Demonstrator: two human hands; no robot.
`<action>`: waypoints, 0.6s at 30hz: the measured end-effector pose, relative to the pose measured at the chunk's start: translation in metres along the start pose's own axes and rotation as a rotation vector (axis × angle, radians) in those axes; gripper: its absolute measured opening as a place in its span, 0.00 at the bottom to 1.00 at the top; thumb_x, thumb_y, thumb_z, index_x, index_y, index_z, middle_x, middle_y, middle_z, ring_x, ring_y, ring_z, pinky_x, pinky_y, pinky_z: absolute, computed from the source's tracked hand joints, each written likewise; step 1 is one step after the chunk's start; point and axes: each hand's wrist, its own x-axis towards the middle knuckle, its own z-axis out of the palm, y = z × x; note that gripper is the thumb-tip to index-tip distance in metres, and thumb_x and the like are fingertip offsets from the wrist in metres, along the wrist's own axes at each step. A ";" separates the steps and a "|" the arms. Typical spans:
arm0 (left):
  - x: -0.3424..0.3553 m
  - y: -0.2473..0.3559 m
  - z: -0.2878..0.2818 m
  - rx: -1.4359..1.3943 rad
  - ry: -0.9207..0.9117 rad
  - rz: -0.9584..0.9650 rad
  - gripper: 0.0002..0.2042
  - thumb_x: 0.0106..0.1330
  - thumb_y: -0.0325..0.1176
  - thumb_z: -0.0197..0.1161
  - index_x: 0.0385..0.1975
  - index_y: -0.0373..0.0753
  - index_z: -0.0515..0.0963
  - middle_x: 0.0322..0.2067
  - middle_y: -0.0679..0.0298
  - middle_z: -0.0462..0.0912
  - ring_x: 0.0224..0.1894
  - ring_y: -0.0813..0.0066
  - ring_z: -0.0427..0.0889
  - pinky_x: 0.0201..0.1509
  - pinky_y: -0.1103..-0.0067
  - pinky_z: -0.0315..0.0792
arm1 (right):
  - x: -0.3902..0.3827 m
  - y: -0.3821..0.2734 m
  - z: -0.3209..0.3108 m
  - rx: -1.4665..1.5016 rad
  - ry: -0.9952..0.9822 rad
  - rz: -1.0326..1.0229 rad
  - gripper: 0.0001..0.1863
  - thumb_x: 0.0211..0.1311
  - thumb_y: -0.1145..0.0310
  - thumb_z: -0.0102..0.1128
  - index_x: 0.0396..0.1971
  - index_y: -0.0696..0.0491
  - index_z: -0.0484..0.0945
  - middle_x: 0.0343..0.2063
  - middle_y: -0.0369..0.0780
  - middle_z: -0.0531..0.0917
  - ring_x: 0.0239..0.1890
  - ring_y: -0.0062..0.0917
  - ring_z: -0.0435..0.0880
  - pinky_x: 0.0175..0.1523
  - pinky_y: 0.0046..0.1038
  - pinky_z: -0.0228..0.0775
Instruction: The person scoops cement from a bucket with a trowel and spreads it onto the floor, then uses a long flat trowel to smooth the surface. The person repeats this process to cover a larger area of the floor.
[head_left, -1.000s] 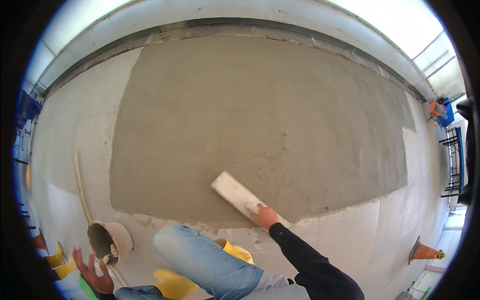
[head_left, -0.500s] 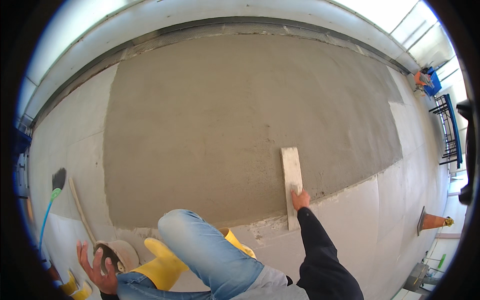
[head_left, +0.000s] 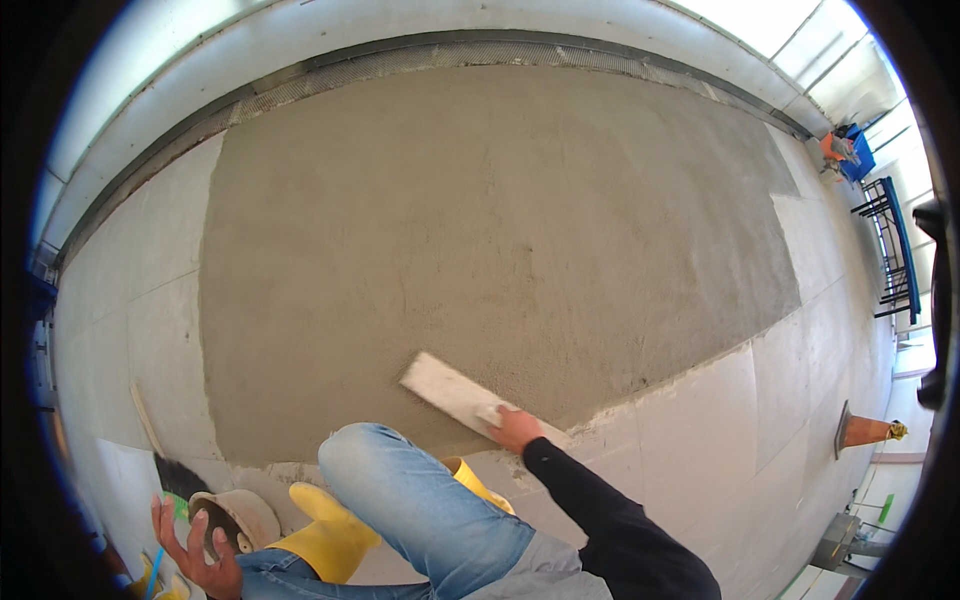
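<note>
My right hand [head_left: 517, 429] is wrapped round the handle of a long, pale plastering float [head_left: 455, 390]. The float lies slanted on the near part of a wide grey layer of wet mortar [head_left: 480, 220], its far end pointing left and its near end by the mortar's ragged front edge. Fine ridges and small pits mark the mortar around it. My left hand [head_left: 205, 555] hangs at the lower left with its fingers spread, holding nothing. Beside it stands a round, pale bucket [head_left: 258, 515] with a dark inside.
My bent knee and yellow boots [head_left: 335, 535] are at the mortar's front edge. A broom [head_left: 180, 478] and a wooden stick [head_left: 145, 420] are near the bucket. Pale floor panels [head_left: 690, 440] border the mortar. At right are an orange cone [head_left: 868, 430] and a blue-topped table [head_left: 895, 250].
The float has swung from nearly upright to a leftward slant, as my right hand moved left and nearer. At the left, the broom's head has dropped down beside the bucket. My left hand stays spread.
</note>
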 end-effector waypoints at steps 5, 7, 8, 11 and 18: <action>-0.008 -0.001 -0.003 -0.014 -0.035 -0.083 0.14 0.68 0.30 0.57 0.52 0.36 0.77 0.65 0.42 0.68 0.70 0.36 0.64 0.72 0.48 0.58 | 0.032 0.069 -0.050 0.075 0.305 0.211 0.35 0.63 0.45 0.62 0.61 0.56 0.75 0.46 0.57 0.84 0.51 0.50 0.84 0.56 0.47 0.77; -0.011 -0.001 -0.002 -0.010 -0.081 -0.076 0.14 0.68 0.30 0.57 0.52 0.36 0.78 0.65 0.43 0.68 0.70 0.36 0.63 0.72 0.49 0.58 | 0.084 0.069 -0.085 0.184 0.379 0.240 0.35 0.61 0.47 0.65 0.59 0.60 0.76 0.48 0.58 0.84 0.52 0.50 0.84 0.56 0.45 0.77; -0.012 -0.001 -0.002 -0.010 -0.106 -0.071 0.14 0.68 0.30 0.57 0.52 0.36 0.78 0.66 0.43 0.68 0.70 0.35 0.63 0.72 0.49 0.58 | 0.104 0.066 -0.097 0.273 0.381 0.260 0.35 0.61 0.48 0.66 0.58 0.62 0.76 0.47 0.58 0.84 0.52 0.51 0.84 0.56 0.44 0.77; -0.015 -0.002 -0.003 -0.004 -0.122 -0.096 0.14 0.68 0.30 0.57 0.52 0.37 0.78 0.66 0.44 0.68 0.71 0.36 0.62 0.72 0.49 0.58 | 0.127 0.056 -0.106 0.299 0.351 0.309 0.35 0.62 0.50 0.66 0.56 0.65 0.76 0.48 0.59 0.83 0.53 0.50 0.84 0.56 0.43 0.78; -0.025 0.002 -0.016 0.045 -0.080 -0.120 0.14 0.67 0.30 0.59 0.52 0.38 0.79 0.64 0.44 0.70 0.70 0.38 0.64 0.72 0.50 0.58 | -0.006 0.044 0.008 0.042 0.140 0.122 0.36 0.63 0.45 0.61 0.60 0.58 0.75 0.44 0.59 0.84 0.49 0.54 0.84 0.56 0.49 0.76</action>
